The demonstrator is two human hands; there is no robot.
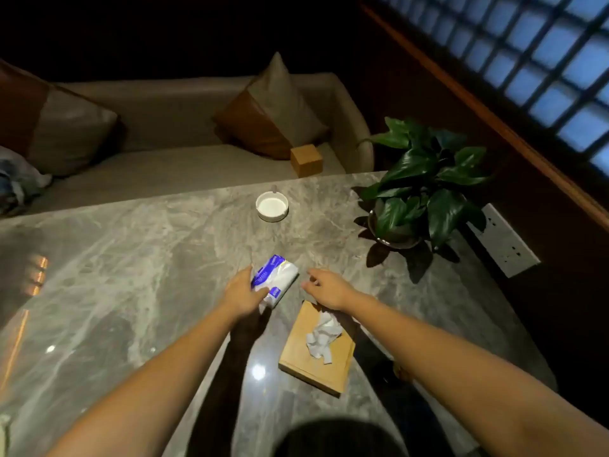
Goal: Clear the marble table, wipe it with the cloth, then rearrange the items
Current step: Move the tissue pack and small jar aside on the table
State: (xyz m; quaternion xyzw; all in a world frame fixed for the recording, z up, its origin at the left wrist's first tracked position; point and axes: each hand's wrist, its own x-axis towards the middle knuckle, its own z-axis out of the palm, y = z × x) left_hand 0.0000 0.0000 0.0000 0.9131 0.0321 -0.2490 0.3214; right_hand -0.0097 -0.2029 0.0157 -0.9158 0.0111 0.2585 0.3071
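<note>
On the grey marble table (138, 258) my left hand (244, 293) grips a white and blue tissue pack (276, 278) near the middle. My right hand (326, 288) hovers just right of the pack, fingers apart, holding nothing. Below it lies a flat wooden tissue box (306, 361) with white tissue (323, 334) sticking out of its top. A white round ashtray (272, 206) stands farther back. A potted green plant (418, 189) sits at the table's right side. No cloth is visible.
A beige sofa (164, 159) with cushions runs behind the table; a small wooden box (306, 159) rests on its seat. A white power strip (502, 240) lies beyond the plant. A latticed window (527, 61) fills the upper right.
</note>
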